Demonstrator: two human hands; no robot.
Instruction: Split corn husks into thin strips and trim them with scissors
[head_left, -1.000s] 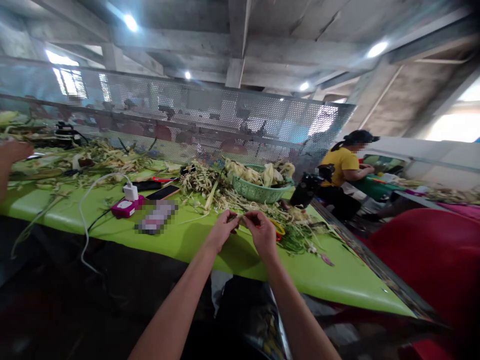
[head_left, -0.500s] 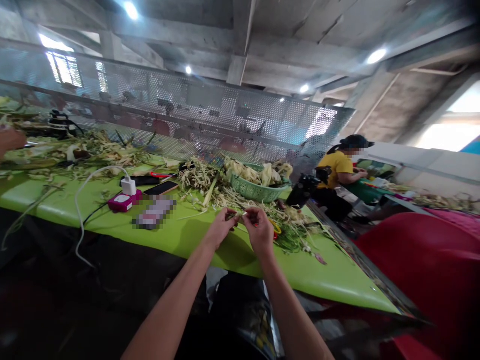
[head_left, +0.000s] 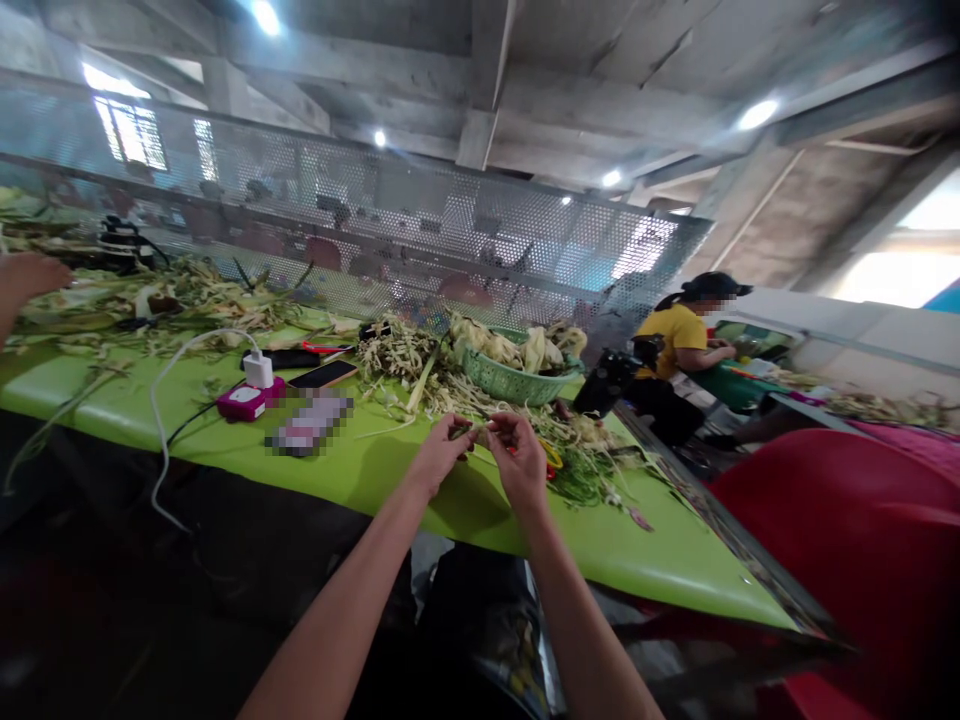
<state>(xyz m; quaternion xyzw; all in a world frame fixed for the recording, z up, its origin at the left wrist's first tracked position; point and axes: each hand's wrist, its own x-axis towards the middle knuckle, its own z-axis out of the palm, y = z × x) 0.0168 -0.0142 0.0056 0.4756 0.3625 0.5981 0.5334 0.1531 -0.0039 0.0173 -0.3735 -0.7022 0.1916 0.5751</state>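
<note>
Here, plant piece [head_left: 480, 435] between fingers [head_left: 500, 443].

Over the green desk [head_left: 697, 575], the person's left hand [head_left: 439, 455] and right hand [head_left: 523, 458] nearly meet, pinching a small greenish piece [head_left: 480, 433] too blurred to identify. Beyond them, a green basket [head_left: 510, 382] holds pale husks [head_left: 538, 350]. A dark phone [head_left: 324, 375] lies near a purple socket block [head_left: 241, 403]. At right, someone in a yellow shirt [head_left: 677, 332] sits beyond a red chair [head_left: 810, 510]; another person's hand [head_left: 36, 274] shows at far left.
</note>
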